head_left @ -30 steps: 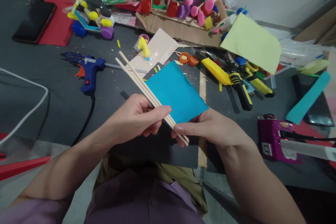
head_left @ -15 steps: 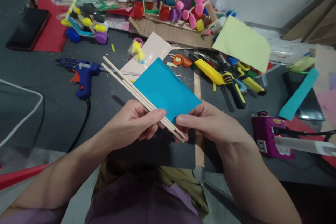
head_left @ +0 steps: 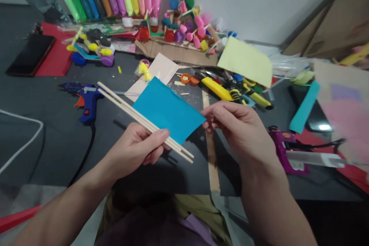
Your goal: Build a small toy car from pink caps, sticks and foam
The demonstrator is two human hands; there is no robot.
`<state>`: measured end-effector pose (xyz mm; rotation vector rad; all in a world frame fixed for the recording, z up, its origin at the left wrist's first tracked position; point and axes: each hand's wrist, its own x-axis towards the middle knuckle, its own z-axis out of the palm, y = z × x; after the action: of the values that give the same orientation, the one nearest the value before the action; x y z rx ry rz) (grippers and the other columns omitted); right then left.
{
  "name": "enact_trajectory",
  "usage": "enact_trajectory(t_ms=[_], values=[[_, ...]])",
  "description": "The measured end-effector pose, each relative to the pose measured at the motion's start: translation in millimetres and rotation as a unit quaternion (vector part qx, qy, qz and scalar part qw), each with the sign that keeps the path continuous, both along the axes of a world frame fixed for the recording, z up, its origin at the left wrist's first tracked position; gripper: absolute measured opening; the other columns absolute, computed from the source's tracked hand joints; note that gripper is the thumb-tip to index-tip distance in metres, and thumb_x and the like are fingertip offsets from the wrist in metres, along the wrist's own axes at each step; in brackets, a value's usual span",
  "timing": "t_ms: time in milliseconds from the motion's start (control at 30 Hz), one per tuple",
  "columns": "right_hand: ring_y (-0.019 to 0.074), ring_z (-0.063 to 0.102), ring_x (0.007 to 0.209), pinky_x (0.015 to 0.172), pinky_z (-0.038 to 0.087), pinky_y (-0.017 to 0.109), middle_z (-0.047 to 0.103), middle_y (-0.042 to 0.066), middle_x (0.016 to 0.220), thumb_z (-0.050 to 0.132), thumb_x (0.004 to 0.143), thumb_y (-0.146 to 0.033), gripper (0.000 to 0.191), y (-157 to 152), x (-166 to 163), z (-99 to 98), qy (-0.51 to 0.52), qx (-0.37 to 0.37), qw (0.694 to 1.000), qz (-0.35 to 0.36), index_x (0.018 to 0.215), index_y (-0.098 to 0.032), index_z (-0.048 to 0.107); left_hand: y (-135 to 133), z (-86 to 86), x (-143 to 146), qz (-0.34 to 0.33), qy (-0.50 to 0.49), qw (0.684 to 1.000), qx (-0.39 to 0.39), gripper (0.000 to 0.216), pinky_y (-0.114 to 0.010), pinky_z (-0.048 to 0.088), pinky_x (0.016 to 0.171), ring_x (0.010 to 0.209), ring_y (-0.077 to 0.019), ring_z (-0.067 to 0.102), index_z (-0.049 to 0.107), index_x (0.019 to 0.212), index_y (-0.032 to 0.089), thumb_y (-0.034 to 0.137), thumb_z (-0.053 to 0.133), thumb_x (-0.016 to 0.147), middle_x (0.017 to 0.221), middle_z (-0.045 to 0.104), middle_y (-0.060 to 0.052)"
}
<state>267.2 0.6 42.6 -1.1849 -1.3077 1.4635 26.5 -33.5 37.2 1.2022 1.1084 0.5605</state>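
My left hand [head_left: 147, 144] is closed, its thumb pressing thin wooden sticks [head_left: 127, 108] against a blue sheet [head_left: 168, 109]. The sticks run diagonally along the sheet's lower left edge and stick out past it at both ends. My right hand [head_left: 230, 123] is at the sheet's right corner, fingers pinched together there; the exact grip is partly hidden by the fingers. Both sheet and sticks are held above the dark table. On the left lies a blue glue gun [head_left: 89, 100] with an orange trigger.
Behind stand a small clay-and-stick vehicle [head_left: 90, 50], a cardboard strip [head_left: 175, 50] and a heap of colourful clay pieces [head_left: 187, 27]. Yellow-handled tools [head_left: 217, 89] lie beneath a pale yellow sheet [head_left: 246, 59]. At right is a purple power box [head_left: 284, 150]; a phone [head_left: 31, 54] rests far left.
My right hand has drawn back from the sticks' lower end to the sheet's right corner. My left hand keeps its hold. The view has tilted up and turned slightly right.
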Motion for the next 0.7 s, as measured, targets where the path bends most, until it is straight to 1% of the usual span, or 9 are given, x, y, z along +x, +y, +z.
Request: enact_trajectory(t_ms=[67,133,200,300,367,433,500,567,700], values=[[0.0137,0.063,0.062,0.059,0.052,0.025,0.070,0.002,0.070,0.066,0.092,-0.043,0.025,2,8,2.7,-0.117,0.086,0.986,-0.082,0.087,-0.020,0.076,-1,-2.9,-1,0.006,0.001,1.000,-0.002,0.063,-0.025,0.022,0.041,0.037,-0.0071,0.028,0.048,0.040,0.019,0.050,0.049,0.095,0.036,0.037,0.002],[0.0160,0.063,0.064,0.061,0.053,0.028,0.070,0.003,0.072,0.058,0.094,-0.046,0.032,4,18,6.0,-0.261,0.147,0.944,-0.137,0.088,-0.019,0.074,-1,-7.5,-2,0.034,0.004,0.999,0.002,0.063,-0.024,0.023,0.042,0.037,-0.0068,0.028,0.047,0.039,0.019,0.052,0.050,0.093,0.035,0.038,0.002],[0.0188,0.066,0.070,0.067,0.054,0.032,0.072,0.005,0.078,0.053,0.096,-0.046,0.034,5,29,9.6,-0.379,0.169,0.894,-0.171,0.092,-0.018,0.072,-1,-12.1,-3,0.043,-0.002,0.999,0.008,0.064,-0.024,0.024,0.043,0.037,-0.0067,0.031,0.048,0.039,0.019,0.056,0.050,0.091,0.035,0.040,0.001],[0.0262,0.068,0.084,0.080,0.052,0.040,0.075,0.010,0.092,0.059,0.093,-0.037,0.026,8,47,13.9,-0.500,0.161,0.831,-0.184,0.098,-0.016,0.074,-1,-17.1,-5,0.061,-0.014,0.998,0.004,0.064,-0.024,0.025,0.044,0.037,-0.0065,0.031,0.051,0.042,0.019,0.061,0.052,0.090,0.035,0.041,0.002],[0.0321,0.068,0.095,0.087,0.050,0.046,0.074,0.015,0.099,0.063,0.091,-0.029,0.021,14,57,14.7,-0.582,0.144,0.782,-0.171,0.100,-0.013,0.074,-2,-19.5,-6,0.062,-0.019,0.998,0.001,0.066,-0.024,0.027,0.045,0.038,-0.0066,0.031,0.054,0.043,0.018,0.063,0.051,0.091,0.035,0.041,0.002],[0.0348,0.066,0.102,0.092,0.048,0.049,0.073,0.019,0.105,0.061,0.092,-0.021,0.020,21,65,13.4,-0.648,0.122,0.736,-0.153,0.103,-0.010,0.074,-3,-21.4,-8,0.056,-0.020,0.998,0.008,0.070,-0.024,0.029,0.047,0.039,-0.0071,0.033,0.053,0.041,0.018,0.066,0.049,0.092,0.036,0.040,0.002],[0.0320,0.066,0.106,0.095,0.049,0.048,0.071,0.018,0.109,0.058,0.095,-0.018,0.019,30,71,10.3,-0.697,0.098,0.697,-0.141,0.105,-0.009,0.072,-3,-22.8,-9,0.057,-0.022,0.998,0.016,0.072,-0.024,0.031,0.049,0.041,-0.0078,0.035,0.052,0.040,0.019,0.067,0.048,0.092,0.036,0.041,0.001],[0.0266,0.066,0.107,0.097,0.051,0.047,0.070,0.013,0.112,0.059,0.099,-0.023,0.017,40,75,5.8,-0.731,0.073,0.665,-0.133,0.106,-0.011,0.070,-3,-23.6,-9,0.065,-0.027,0.997,0.021,0.072,-0.024,0.032,0.050,0.041,-0.0082,0.037,0.053,0.039,0.019,0.068,0.048,0.092,0.037,0.042,0.001],[0.0230,0.066,0.108,0.096,0.054,0.046,0.068,0.009,0.118,0.064,0.099,-0.035,0.025,53,79,-3.6,-0.768,0.043,0.628,-0.122,0.112,-0.015,0.067,-2,-23.8,-9,0.076,-0.031,0.996,0.027,0.072,-0.025,0.031,0.050,0.041,-0.0087,0.037,0.053,0.038,0.019,0.068,0.049,0.091,0.036,0.042,0.001]])
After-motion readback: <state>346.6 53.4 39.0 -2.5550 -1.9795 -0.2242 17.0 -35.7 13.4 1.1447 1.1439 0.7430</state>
